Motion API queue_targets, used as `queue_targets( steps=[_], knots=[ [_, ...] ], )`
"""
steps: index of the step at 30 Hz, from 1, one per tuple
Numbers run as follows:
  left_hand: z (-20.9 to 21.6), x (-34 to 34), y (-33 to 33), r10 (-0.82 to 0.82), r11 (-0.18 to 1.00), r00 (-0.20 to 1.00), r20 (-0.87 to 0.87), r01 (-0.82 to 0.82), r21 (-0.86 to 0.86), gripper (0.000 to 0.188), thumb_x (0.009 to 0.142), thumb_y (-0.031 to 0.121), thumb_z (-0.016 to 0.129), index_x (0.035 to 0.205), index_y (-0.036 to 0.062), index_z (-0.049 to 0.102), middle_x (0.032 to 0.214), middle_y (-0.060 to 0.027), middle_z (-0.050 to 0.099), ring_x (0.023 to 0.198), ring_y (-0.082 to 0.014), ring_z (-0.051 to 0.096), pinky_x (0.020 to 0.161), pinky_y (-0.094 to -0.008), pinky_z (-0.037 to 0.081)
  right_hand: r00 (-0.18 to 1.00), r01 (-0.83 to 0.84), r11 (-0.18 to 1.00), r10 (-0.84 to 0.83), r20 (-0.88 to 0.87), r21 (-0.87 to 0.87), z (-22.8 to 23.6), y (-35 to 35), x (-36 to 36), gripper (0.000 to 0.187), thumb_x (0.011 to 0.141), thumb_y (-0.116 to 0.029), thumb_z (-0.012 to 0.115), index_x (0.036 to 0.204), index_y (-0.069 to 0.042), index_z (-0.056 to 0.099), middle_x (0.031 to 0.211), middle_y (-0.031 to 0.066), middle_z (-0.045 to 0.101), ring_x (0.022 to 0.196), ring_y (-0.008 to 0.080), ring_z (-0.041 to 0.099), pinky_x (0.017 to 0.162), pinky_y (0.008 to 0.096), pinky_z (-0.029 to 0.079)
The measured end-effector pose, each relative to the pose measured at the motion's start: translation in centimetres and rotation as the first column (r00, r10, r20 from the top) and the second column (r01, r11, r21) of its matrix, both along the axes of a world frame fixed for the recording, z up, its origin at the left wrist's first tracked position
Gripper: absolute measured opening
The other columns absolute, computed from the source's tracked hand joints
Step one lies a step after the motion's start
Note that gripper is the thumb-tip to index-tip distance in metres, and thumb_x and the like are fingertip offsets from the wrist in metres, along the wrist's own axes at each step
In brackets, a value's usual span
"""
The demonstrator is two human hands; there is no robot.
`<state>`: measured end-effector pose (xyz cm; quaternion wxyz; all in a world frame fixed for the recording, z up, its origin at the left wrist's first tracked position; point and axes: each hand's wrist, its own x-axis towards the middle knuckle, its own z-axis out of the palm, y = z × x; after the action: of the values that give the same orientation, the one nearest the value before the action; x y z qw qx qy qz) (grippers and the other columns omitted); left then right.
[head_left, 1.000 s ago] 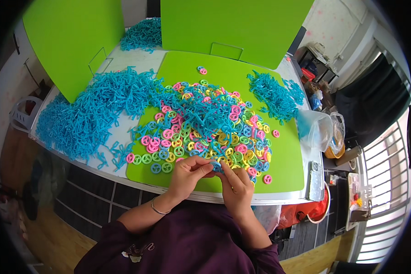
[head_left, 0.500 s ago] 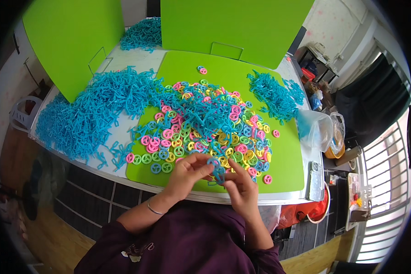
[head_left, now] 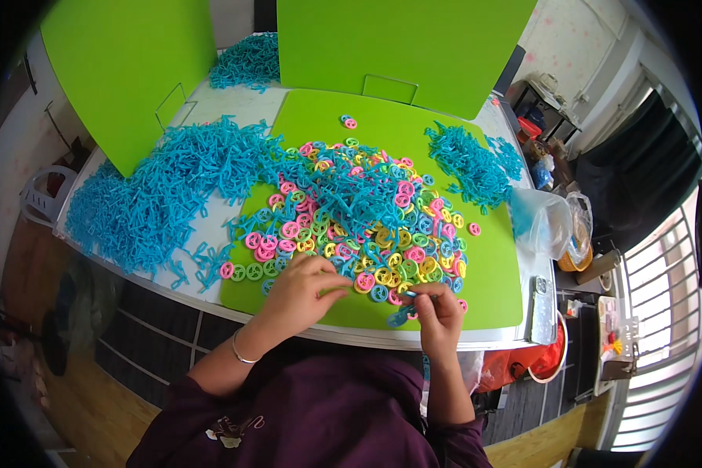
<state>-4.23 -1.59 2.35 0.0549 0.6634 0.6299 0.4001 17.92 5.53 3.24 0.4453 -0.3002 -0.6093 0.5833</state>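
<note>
Head view: pinching a blue piece (head_left: 399, 316) in the right hand (head_left: 442, 321), holding the empty left hand (head_left: 300, 292) half-curled beside coloured wheels (head_left: 415, 254).

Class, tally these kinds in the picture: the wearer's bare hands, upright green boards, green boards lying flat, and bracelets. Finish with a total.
Bare hands: 2 (left hand; right hand, holding blue plastic)
Upright boards: 2 (left board, back board)
Flat board: 1
Bracelet: 1
Total: 6
</note>
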Motion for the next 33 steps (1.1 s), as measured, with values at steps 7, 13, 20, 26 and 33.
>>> queue_targets(
  steps=[7,13,20,26,33],
  knots=[
    [-0.5,-0.1,1.0,0.094,0.995,0.975,-0.202,-0.096,-0.001,0.02,0.066,0.019,0.078,0.084,0.0131,0.071,0.093,-0.0016,0.055,0.092,-0.0233,0.048,0.083,-0.036,0.04,0.994,-0.08,0.994,0.074,-0.082,-0.069,-0.5,0.5,0.3,0.016,0.093,-0.01,0.054,0.104,0.0,0.052,0.081,0.0073,0.061,0.074,0.0178,0.065,0.067,0.0285,0.051],
    [-0.1,-0.1,1.3,0.092,0.986,0.991,-0.096,-0.078,0.148,0.016,0.066,0.015,0.078,0.08,0.0099,0.071,0.086,-0.0023,0.059,0.084,-0.0208,0.054,0.075,-0.0342,0.043,0.97,-0.219,0.933,0.175,-0.169,-0.286,-1.1,0.8,-0.2,0.017,0.093,-0.015,0.055,0.103,-0.001,0.053,0.075,0.0069,0.06,0.069,0.0178,0.063,0.064,0.0318,0.053],
    [-0.2,2.4,0.6,-0.151,0.988,0.883,0.445,0.119,0.099,0.016,0.075,0.0,0.072,0.09,0.0031,0.07,0.079,-0.0094,0.068,0.064,-0.0158,0.063,0.056,-0.0246,0.048,0.941,-0.27,0.793,0.095,-0.326,-0.547,-1.1,0.0,-3.0,0.014,0.093,-0.015,0.055,0.102,-0.005,0.052,0.07,0.0041,0.058,0.062,0.0135,0.059,0.057,0.0296,0.054],
    [-1.5,3.5,0.3,-0.188,0.974,0.871,0.455,0.106,0.199,0.02,0.073,-0.005,0.07,0.093,0.0009,0.069,0.086,-0.0112,0.069,0.075,-0.0178,0.068,0.063,-0.0259,0.054,0.936,-0.209,0.845,0.025,-0.352,-0.493,-1.5,-0.8,-3.7,0.014,0.092,-0.012,0.057,0.102,-0.005,0.05,0.072,0.0044,0.059,0.061,0.0133,0.06,0.058,0.0311,0.055],
    [-2.2,3.1,0.2,-0.187,0.936,0.965,0.185,0.118,0.331,0.022,0.075,-0.011,0.064,0.093,0.0015,0.069,0.089,-0.0101,0.069,0.075,-0.0169,0.068,0.062,-0.0274,0.056,0.962,-0.153,0.953,0.082,-0.262,-0.263,-1.4,-1.6,-3.5,0.012,0.09,-0.007,0.059,0.098,0.0,0.054,0.085,0.0071,0.063,0.07,0.0133,0.061,0.065,0.0306,0.054]
  ],
)
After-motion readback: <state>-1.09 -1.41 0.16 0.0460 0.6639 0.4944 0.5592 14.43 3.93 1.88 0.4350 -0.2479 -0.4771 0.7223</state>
